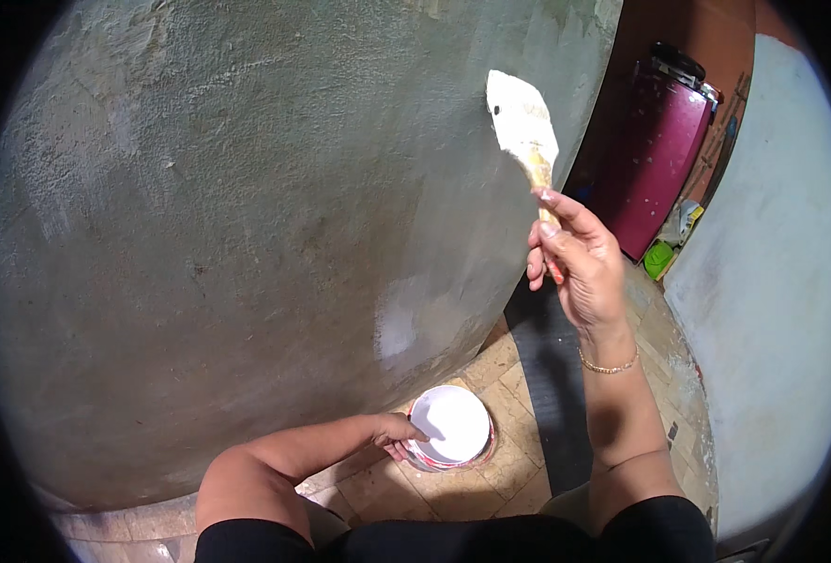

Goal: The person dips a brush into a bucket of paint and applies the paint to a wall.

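Note:
Raised before the grey plastered wall (282, 246), my right hand (581, 253) grips a paintbrush (524, 116) by its thin handle. White paint coats the bristles and ferrule, which point up; I cannot tell whether they touch the wall. Low down, my left hand (396, 435) holds the rim of a round paint bucket (451, 426), thumb inside and fingers outside. The bucket's inside is white, with white paint in it, and red shows along its outer edge. A pale patch of paint (398, 327) marks the wall's lower right.
Beige tiles (472, 489) cover the floor, crossed by a dark mat (549, 394). At right rises a pale wall (760, 281). Farther back stands a glossy magenta appliance or cabinet (658, 155), with a green container (658, 259) at its foot.

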A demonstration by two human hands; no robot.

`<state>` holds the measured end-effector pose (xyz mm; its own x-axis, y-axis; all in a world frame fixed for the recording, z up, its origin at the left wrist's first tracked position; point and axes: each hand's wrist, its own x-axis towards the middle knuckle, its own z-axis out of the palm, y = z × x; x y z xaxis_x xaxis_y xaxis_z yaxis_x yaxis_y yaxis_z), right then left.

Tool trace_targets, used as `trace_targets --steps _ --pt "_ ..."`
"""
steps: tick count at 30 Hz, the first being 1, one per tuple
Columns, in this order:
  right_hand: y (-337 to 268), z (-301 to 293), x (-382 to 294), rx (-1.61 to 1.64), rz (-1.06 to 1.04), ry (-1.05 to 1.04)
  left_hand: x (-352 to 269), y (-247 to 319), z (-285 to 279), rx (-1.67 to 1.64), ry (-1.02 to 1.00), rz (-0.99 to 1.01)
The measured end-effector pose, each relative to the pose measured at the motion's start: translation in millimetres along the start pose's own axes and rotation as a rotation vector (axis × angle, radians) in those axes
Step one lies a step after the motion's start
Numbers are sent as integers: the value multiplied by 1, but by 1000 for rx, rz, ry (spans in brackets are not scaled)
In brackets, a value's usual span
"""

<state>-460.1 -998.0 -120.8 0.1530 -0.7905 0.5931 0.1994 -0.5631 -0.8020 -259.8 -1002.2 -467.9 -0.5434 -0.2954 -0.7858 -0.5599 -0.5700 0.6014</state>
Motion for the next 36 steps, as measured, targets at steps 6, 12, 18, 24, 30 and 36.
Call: trace_targets --steps 6,12,18,24,30,36 --pt "10 -1 10 -140 -31 240 3 2 0 18 21 -2" --pt "-44 14 42 -497 -464 233 -4 7 3 37 37 9" --pt "-59 41 104 -636 -655 195 -1 7 2 27 3 7" --pt "34 55 13 -1028 -701 23 -2 3 0 9 19 -2" --pt "88 11 -110 -1124 -249 -262 -8 3 -1 -18 18 12" --pt "107 -22 -152 -951 178 -299 -10 9 7 -8 61 23"
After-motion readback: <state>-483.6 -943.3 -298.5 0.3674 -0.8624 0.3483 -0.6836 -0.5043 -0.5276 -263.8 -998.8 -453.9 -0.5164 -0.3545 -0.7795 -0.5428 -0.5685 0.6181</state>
